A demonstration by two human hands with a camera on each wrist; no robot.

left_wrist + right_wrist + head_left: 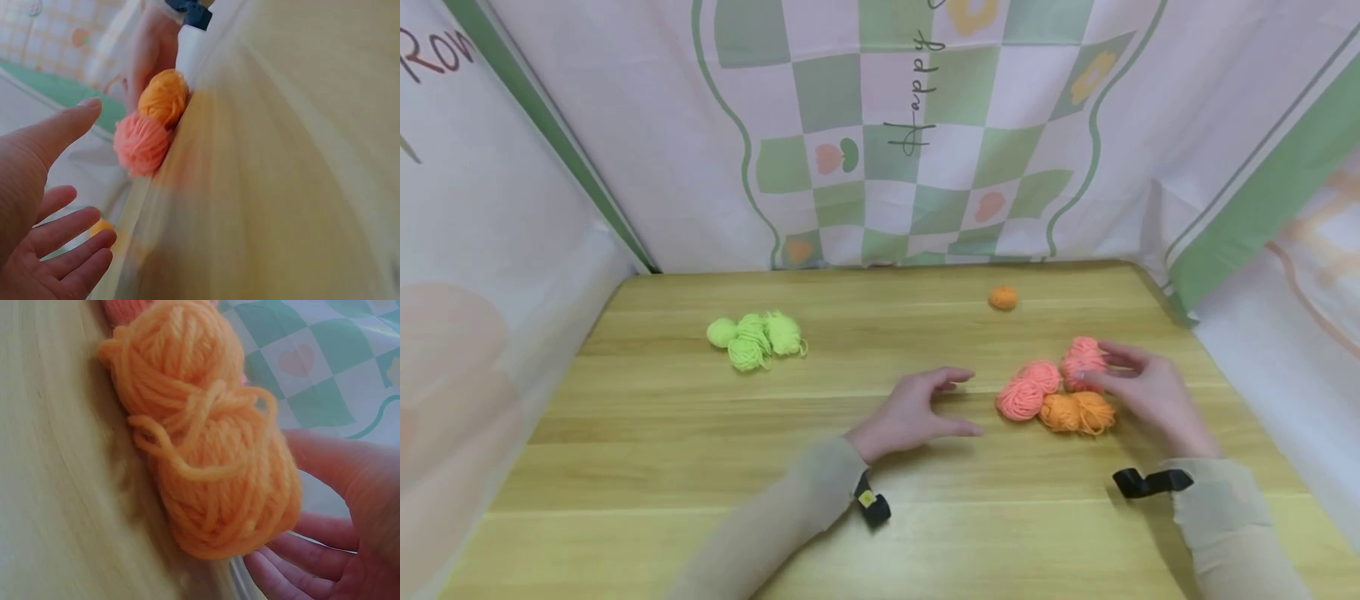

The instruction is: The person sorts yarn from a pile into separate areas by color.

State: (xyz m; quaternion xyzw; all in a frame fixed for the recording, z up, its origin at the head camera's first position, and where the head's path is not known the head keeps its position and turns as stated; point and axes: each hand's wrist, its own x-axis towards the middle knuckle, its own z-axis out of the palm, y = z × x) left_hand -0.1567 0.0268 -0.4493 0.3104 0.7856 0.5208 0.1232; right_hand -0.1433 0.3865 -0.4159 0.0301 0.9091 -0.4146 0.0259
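Observation:
In the head view my left hand [904, 417] hovers with thumb and fingers spread, holding nothing, left of a pink yarn bundle [1028, 392]. My right hand [1157, 396] is at another pink yarn bundle [1081, 360], its thumb overlapping the yarn and its fingers extended at the right side. An orange yarn bundle [1077, 412], pinched in at the middle, lies in front, touching the left pink one. The right wrist view shows this orange yarn [219, 481] up close, hiding the thumb tip and most of the pink yarn behind it.
Several lime-green yarn balls [749, 342] lie grouped at the back left of the wooden table [700, 467]. A small orange yarn ball [1003, 297] sits alone near the back edge. Printed curtains [895, 200] hang around the back and sides.

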